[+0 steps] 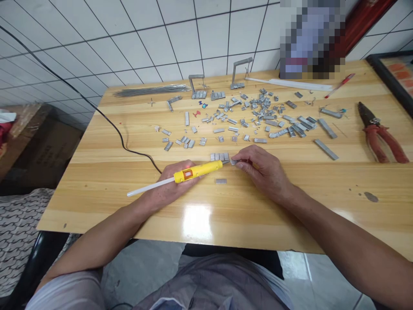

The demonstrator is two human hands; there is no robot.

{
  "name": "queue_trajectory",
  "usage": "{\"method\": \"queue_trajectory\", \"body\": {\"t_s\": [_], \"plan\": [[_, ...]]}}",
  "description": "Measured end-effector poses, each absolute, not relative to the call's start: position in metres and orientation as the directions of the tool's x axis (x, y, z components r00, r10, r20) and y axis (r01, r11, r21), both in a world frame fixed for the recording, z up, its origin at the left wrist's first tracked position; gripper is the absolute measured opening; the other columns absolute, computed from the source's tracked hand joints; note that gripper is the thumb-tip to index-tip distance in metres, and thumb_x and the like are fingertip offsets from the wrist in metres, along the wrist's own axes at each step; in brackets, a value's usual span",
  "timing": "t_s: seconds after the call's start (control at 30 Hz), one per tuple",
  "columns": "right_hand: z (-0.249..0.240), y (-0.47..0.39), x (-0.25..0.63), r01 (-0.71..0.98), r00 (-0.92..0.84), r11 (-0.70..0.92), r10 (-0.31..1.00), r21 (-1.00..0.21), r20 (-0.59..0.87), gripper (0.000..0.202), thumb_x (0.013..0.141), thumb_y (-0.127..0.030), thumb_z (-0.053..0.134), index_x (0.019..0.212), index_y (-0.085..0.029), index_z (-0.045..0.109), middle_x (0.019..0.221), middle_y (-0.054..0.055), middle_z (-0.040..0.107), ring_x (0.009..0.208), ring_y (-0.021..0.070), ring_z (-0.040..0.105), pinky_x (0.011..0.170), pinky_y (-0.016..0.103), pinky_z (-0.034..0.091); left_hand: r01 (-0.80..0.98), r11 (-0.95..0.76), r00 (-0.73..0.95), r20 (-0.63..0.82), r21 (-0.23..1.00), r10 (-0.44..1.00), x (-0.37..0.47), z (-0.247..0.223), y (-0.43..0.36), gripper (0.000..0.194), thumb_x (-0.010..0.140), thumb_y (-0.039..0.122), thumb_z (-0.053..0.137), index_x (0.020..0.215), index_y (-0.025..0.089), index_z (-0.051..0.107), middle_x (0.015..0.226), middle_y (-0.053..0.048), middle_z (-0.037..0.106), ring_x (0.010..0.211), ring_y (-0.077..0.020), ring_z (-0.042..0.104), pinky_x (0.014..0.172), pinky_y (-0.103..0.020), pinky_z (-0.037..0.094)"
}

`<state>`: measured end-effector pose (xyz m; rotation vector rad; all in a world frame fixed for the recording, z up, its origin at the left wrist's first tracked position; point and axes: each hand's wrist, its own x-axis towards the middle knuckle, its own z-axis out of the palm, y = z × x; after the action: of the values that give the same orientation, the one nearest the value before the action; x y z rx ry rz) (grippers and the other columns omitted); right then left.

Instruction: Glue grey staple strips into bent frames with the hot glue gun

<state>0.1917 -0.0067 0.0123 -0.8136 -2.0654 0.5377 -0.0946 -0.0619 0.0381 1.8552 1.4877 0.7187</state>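
My left hand is closed around a yellow hot glue gun, with a white glue stick poking out of its back end. The gun's nozzle points right, toward my right hand. Between that hand's thumb and fingers is a small grey metal piece, pinched close to the nozzle tip. Just behind the nozzle sits a short row of grey blocks set side by side. A single flat grey strip lies in front of the gun.
Many loose grey pieces are scattered behind my hands. Two bracket-shaped assemblies stand near the tiled wall, beside thin wires. Red-handled pliers lie at right, a pen behind. A black cable crosses at left.
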Motion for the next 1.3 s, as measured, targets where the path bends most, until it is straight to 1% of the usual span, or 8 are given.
{"method": "queue_trajectory", "body": {"t_s": [0.1,0.3,0.47,0.67,0.83,1.0,1.2,1.3], "plan": [[0.0122,-0.0070,0.1916,0.354,-0.444,0.698,0.712,-0.623,0.545,0.014,0.101,-0.018,0.064,0.110,-0.025,0.071,0.099,0.005,0.075,0.089,0.0179,0.071,0.077,0.033,0.058,0.623,-0.145,0.206,0.018,0.769,0.978,-0.0934,0.0404,-0.0623,0.029,0.095,0.038,0.068,0.076,0.019,0.059,0.067,0.004,0.052,0.062,-0.0103,0.045,0.057,-0.024,0.033],[0.0129,-0.0064,0.1921,0.354,-0.450,0.683,0.723,-0.639,0.524,0.014,0.101,-0.020,0.063,0.110,-0.026,0.072,0.100,0.005,0.076,0.090,0.0188,0.071,0.078,0.034,0.058,0.614,-0.135,0.203,0.010,0.778,0.979,-0.0940,0.0396,-0.0621,0.026,0.095,0.038,0.068,0.079,0.019,0.061,0.068,0.003,0.052,0.062,-0.0101,0.044,0.056,-0.024,0.032],[0.0133,-0.0065,0.1919,0.349,-0.436,0.678,0.729,-0.647,0.528,0.014,0.101,-0.020,0.064,0.110,-0.026,0.072,0.101,0.005,0.076,0.089,0.0189,0.071,0.077,0.034,0.058,0.619,-0.134,0.208,0.003,0.774,0.978,-0.0938,0.0406,-0.0612,0.030,0.095,0.039,0.069,0.075,0.019,0.057,0.066,0.004,0.049,0.061,-0.0098,0.043,0.056,-0.023,0.032],[0.0131,-0.0067,0.1927,0.352,-0.439,0.648,0.751,-0.675,0.493,0.015,0.101,-0.022,0.063,0.110,-0.028,0.073,0.100,0.005,0.076,0.089,0.0202,0.072,0.079,0.037,0.059,0.618,-0.125,0.201,-0.002,0.776,0.980,-0.0904,0.0453,-0.0607,0.032,0.095,0.039,0.069,0.074,0.019,0.054,0.065,0.005,0.047,0.060,-0.0099,0.042,0.055,-0.023,0.032],[0.0132,-0.0065,0.1920,0.345,-0.438,0.667,0.737,-0.660,0.515,0.014,0.100,-0.020,0.064,0.110,-0.026,0.072,0.099,0.005,0.076,0.088,0.0193,0.071,0.077,0.035,0.058,0.615,-0.125,0.204,-0.004,0.779,0.979,-0.0908,0.0445,-0.0608,0.030,0.095,0.037,0.068,0.074,0.019,0.055,0.066,0.005,0.047,0.060,-0.0092,0.042,0.055,-0.023,0.031],[0.0136,-0.0065,0.1913,0.344,-0.436,0.678,0.728,-0.649,0.530,0.014,0.100,-0.019,0.064,0.109,-0.026,0.072,0.099,0.004,0.076,0.087,0.0184,0.071,0.077,0.033,0.057,0.612,-0.130,0.204,0.003,0.780,0.979,-0.0912,0.0438,-0.0609,0.033,0.095,0.037,0.069,0.073,0.019,0.053,0.065,0.005,0.045,0.060,-0.0091,0.041,0.055,-0.023,0.031],[0.0141,-0.0068,0.1920,0.358,-0.450,0.657,0.744,-0.664,0.494,0.014,0.101,-0.021,0.062,0.109,-0.027,0.072,0.100,0.005,0.076,0.089,0.0196,0.071,0.079,0.036,0.059,0.622,-0.114,0.196,-0.013,0.774,0.981,-0.0921,0.0426,-0.0611,0.033,0.095,0.040,0.070,0.074,0.019,0.054,0.066,0.005,0.048,0.060,-0.0098,0.043,0.055,-0.023,0.032],[0.0138,-0.0067,0.1918,0.358,-0.443,0.664,0.740,-0.657,0.506,0.014,0.101,-0.021,0.063,0.109,-0.027,0.072,0.100,0.005,0.076,0.089,0.0194,0.071,0.078,0.036,0.059,0.628,-0.102,0.196,-0.030,0.772,0.980,-0.0928,0.0423,-0.0611,0.031,0.095,0.041,0.069,0.076,0.020,0.056,0.066,0.004,0.049,0.061,-0.0101,0.044,0.055,-0.023,0.032]]}}
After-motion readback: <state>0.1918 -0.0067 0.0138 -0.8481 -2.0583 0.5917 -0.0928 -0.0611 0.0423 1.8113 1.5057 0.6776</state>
